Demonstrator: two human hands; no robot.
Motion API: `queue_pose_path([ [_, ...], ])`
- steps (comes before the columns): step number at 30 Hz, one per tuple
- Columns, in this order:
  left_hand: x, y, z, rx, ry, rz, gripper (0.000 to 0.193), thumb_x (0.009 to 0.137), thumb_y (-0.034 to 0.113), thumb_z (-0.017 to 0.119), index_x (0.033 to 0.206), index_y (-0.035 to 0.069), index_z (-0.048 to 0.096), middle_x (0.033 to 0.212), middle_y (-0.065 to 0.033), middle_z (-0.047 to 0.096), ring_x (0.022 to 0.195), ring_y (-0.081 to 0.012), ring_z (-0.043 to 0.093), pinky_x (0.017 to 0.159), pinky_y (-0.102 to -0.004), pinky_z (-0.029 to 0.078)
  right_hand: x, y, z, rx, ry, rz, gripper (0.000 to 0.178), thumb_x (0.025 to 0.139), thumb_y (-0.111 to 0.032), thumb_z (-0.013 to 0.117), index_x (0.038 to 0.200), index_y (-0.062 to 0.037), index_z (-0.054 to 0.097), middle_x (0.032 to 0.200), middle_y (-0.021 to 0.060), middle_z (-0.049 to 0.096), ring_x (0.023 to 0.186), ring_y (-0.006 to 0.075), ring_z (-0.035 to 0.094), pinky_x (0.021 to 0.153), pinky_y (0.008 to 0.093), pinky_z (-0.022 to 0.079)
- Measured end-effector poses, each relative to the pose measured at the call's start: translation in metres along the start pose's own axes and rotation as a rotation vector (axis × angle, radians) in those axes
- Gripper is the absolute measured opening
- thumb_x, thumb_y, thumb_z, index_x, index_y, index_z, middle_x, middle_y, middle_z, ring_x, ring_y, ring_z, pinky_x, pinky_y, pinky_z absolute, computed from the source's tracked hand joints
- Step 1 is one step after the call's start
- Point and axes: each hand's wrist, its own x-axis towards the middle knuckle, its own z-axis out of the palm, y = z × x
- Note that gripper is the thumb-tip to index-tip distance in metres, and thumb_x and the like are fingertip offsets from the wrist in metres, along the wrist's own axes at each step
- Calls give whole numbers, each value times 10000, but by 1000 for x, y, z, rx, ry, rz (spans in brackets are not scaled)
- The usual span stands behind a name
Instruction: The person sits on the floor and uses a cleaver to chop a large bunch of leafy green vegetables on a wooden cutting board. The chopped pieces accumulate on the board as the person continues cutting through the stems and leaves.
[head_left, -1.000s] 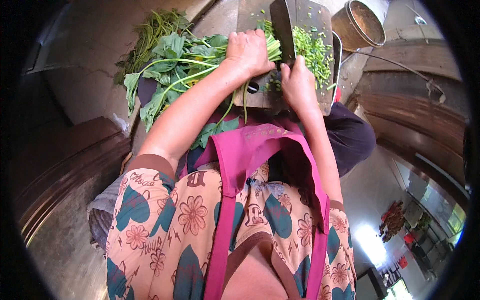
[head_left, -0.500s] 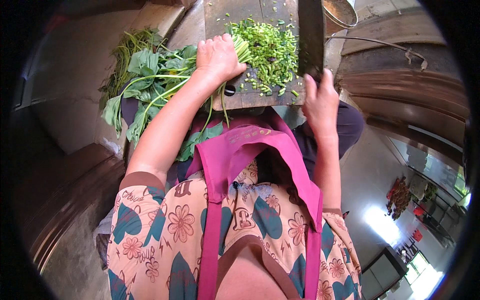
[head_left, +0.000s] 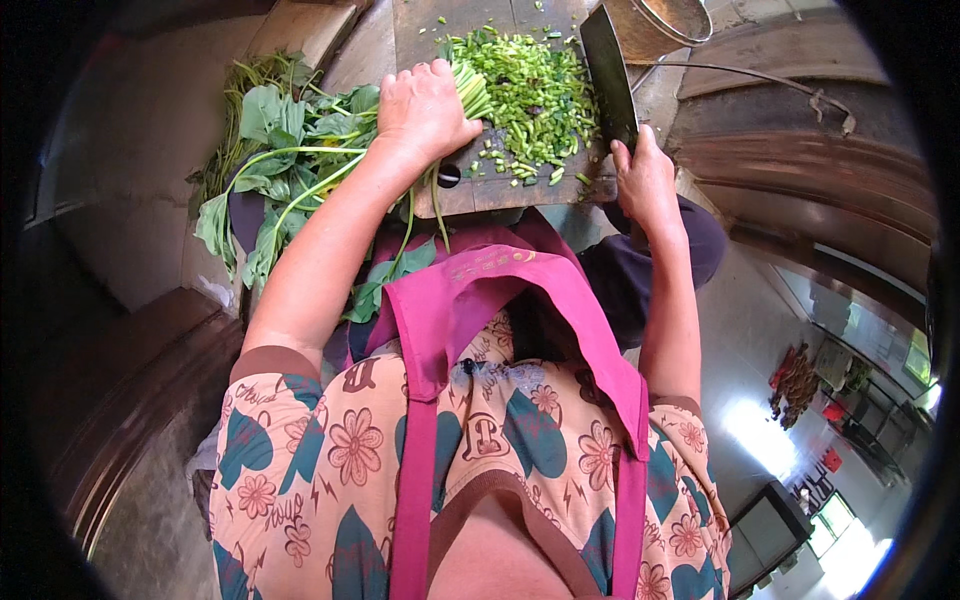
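Note:
My left hand (head_left: 428, 108) is closed over a bunch of leafy green stems (head_left: 474, 90), pressing it on the wooden cutting board (head_left: 497, 195). Its cut ends point right, toward a pile of chopped green stems (head_left: 535, 90). The leaves (head_left: 280, 180) trail to the left past my forearm, and some hang over my lap. In my right hand (head_left: 648, 180) is a cleaver (head_left: 609, 80), gripped by its handle, which my fingers hide. Its dark broad blade stands at the right edge of the board, beside the chopped pile and apart from the bunch.
A rusty metal bucket (head_left: 668, 25) with a wire handle (head_left: 740, 68) stands beyond the cleaver at the far right. Next to it are curved wooden surfaces (head_left: 790, 110). More thin stems (head_left: 215, 150) lie at the left. The board has a hole near its front left corner.
The cleaver blade has tilted, its far end swinging left, and more of its flat face shows. My left hand and the bunch appear slightly farther left, as does the board.

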Motion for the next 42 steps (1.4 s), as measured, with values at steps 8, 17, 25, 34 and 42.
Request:
queue_pose_path([
  [8, 3, 1, 6, 49, -8, -19, 626, 648, 484, 736, 1017, 6, 574, 976, -169, 648, 926, -299, 640, 847, -418, 464, 7, -29, -15, 287, 13, 25, 258, 935, -278, 558, 962, -33, 480, 586, 174, 587, 504, 313, 614, 564, 441, 481],
  [17, 2, 0, 5, 10, 2, -15, 612, 644, 486, 733, 977, 8, 547, 957, -189, 634, 909, -337, 631, 799, -448, 480, -8, -22, -64, 58, 314, -222, 211, 910, -197, 589, 1010, -31, 507, 806, 269, 606, 806, 465, 587, 629, 491, 464],
  [25, 3, 0, 7, 18, 40, -4, 598, 641, 487, 731, 968, 22, 546, 933, -169, 633, 891, -322, 633, 786, -441, 482, -23, -16, -35, 47, 176, -161, 221, 922, -191, 567, 1040, -27, 478, 806, 279, 604, 779, 482, 576, 630, 520, 450],
  [34, 3, 2, 6, 29, 33, -9, 614, 633, 478, 753, 990, 19, 556, 954, -165, 636, 902, -311, 635, 794, -434, 479, -80, -7, -7, 143, 152, -1, 165, 956, -164, 533, 1039, -26, 499, 607, 151, 595, 405, 218, 542, 415, 362, 415],
  [42, -1, 1, 5, 20, 37, -3, 616, 635, 460, 762, 997, 11, 544, 957, -171, 629, 911, -324, 626, 796, -439, 475, -77, -33, 14, 101, 26, 149, 202, 930, -150, 542, 1012, 10, 448, 825, 313, 604, 815, 490, 591, 655, 508, 458],
])
